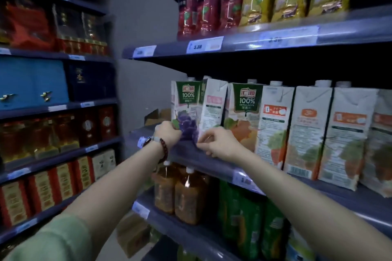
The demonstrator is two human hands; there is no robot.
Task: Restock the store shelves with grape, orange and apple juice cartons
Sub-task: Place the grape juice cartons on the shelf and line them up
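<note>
Your left hand grips the grape carton's lower left corner at the middle shelf's front edge, squaring it beside the apple carton. Your right hand, fingers curled, seems to pinch its lower right corner, though blur hides the contact.

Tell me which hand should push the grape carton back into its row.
Probably the left hand: it already grips the grape carton at its lower front corner. The right hand sits at the shelf edge near the base; whether it touches is unclear.
</note>
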